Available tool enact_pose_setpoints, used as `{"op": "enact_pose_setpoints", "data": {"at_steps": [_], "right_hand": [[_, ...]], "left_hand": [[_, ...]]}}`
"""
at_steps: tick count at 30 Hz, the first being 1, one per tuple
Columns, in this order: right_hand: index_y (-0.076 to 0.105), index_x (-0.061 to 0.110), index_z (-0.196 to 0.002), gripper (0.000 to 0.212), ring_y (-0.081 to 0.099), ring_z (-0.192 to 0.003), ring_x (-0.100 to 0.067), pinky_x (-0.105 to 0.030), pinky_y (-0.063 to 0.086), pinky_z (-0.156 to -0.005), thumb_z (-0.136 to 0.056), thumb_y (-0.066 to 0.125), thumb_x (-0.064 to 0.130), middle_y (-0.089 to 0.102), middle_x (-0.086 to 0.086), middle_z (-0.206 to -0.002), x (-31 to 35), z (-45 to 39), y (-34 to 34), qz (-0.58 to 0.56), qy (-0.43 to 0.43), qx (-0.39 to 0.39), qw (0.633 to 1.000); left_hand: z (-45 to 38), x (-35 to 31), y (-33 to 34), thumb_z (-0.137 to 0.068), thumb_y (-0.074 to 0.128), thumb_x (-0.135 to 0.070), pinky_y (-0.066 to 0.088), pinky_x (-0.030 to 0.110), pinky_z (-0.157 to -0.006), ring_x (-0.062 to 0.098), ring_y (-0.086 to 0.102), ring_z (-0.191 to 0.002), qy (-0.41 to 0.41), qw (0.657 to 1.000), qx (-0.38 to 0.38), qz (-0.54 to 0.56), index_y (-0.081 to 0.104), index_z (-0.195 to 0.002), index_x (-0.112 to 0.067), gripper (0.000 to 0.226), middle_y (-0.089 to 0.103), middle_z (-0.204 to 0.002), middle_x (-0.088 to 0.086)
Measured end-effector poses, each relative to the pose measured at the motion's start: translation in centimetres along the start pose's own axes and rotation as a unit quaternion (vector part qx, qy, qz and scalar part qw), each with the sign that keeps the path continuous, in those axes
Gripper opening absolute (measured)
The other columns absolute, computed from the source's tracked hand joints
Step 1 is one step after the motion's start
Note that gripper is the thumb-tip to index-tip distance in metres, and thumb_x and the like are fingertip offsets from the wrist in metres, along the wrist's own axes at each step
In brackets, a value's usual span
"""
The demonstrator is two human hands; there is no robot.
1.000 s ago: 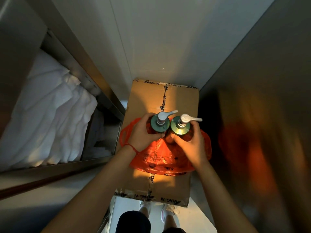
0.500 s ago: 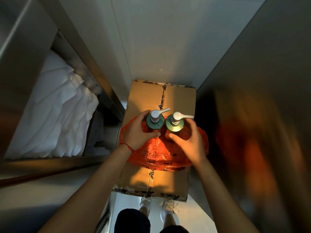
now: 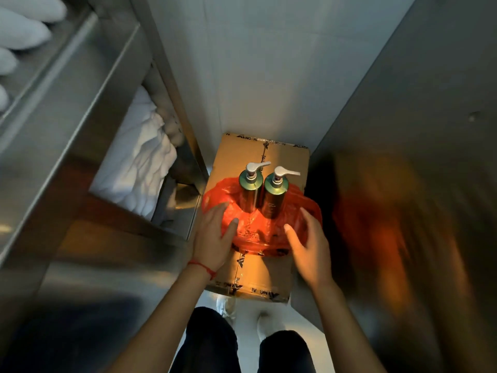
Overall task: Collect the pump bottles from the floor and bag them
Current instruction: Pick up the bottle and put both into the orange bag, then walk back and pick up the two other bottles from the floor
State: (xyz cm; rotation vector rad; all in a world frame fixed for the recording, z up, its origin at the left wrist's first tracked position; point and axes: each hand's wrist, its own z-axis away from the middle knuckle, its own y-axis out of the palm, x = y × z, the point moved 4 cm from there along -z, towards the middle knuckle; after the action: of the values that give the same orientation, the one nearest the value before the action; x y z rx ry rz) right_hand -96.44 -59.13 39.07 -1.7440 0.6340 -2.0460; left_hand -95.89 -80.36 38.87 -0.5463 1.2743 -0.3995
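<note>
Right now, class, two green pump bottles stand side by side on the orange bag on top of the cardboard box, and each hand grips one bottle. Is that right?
Not quite. The head view shows both pump bottles standing free on the orange bag atop the cardboard box. The left hand and right hand are open at the bag's sides, gripping neither bottle.

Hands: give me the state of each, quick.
Left hand: open, fingers on the red bag.
Right hand: open, holding nothing, at the bag's edge.
</note>
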Motion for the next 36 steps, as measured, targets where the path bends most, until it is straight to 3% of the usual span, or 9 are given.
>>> {"op": "enact_pose_setpoints", "data": {"at_steps": [4,9,19,23,31,36], "right_hand": [[0.042,0.013,-0.133,0.052,0.043,-0.128,-0.023,-0.029,0.031,-0.103,-0.087,0.058,0.029,0.048,-0.011,-0.138,1.2,2.9,-0.9,0.079,-0.071,0.032,0.994],[0.044,0.010,-0.132,0.051,0.042,-0.129,-0.025,-0.037,0.032,-0.108,-0.087,0.058,0.029,0.049,-0.012,-0.137,3.1,6.5,-1.6,0.136,-0.172,0.102,0.970],[0.042,0.011,-0.134,0.054,0.039,-0.132,-0.023,-0.036,0.029,-0.108,-0.088,0.057,0.034,0.045,-0.009,-0.142,7.1,14.8,-1.9,0.176,-0.294,0.189,0.920],[0.038,0.014,-0.137,0.055,0.033,-0.136,-0.021,-0.032,0.022,-0.110,-0.089,0.052,0.038,0.039,-0.005,-0.146,7.8,18.9,-1.2,0.211,-0.319,0.214,0.899],[0.034,0.017,-0.139,0.054,0.031,-0.137,-0.022,-0.035,0.024,-0.110,-0.091,0.048,0.039,0.036,-0.005,-0.148,8.2,27.9,0.4,0.225,-0.360,0.284,0.859],[0.034,0.018,-0.139,0.053,0.030,-0.137,-0.020,-0.033,0.023,-0.111,-0.091,0.047,0.040,0.036,-0.004,-0.148,8.8,32.4,1.7,0.212,-0.420,0.334,0.816]], "left_hand": [[4.8,-1.2,-1.0,-0.084,0.042,-0.037,0.029,0.046,-0.106,0.030,0.038,-0.129,0.028,0.987,-0.050,-0.151,0.045,-0.129,-0.009,0.053,0.047,-0.136,0.014],[12.2,-1.7,-2.0,-0.085,0.038,-0.039,0.033,0.051,-0.102,0.033,0.041,-0.128,0.011,0.968,-0.122,-0.219,0.048,-0.128,-0.007,0.054,0.050,-0.134,0.016],[25.4,-0.6,-5.1,-0.083,0.045,-0.036,0.035,0.050,-0.100,0.033,0.044,-0.126,-0.090,0.949,-0.229,-0.197,0.054,-0.123,-0.008,0.049,0.053,-0.132,0.014],[30.3,1.0,-5.6,-0.085,0.037,-0.040,0.023,0.045,-0.109,0.025,0.029,-0.136,-0.120,0.951,-0.221,-0.182,0.042,-0.133,-0.014,0.054,0.040,-0.144,0.008],[41.6,2.9,-6.6,-0.085,0.044,-0.034,0.032,0.049,-0.103,0.033,0.040,-0.129,-0.174,0.934,-0.247,-0.192,0.048,-0.128,-0.009,0.050,0.050,-0.135,0.015],[48.5,3.4,-6.6,-0.090,0.022,-0.050,0.036,0.053,-0.100,0.036,0.044,-0.125,-0.243,0.908,-0.286,-0.186,0.050,-0.126,-0.005,0.064,0.052,-0.133,0.018]]}}
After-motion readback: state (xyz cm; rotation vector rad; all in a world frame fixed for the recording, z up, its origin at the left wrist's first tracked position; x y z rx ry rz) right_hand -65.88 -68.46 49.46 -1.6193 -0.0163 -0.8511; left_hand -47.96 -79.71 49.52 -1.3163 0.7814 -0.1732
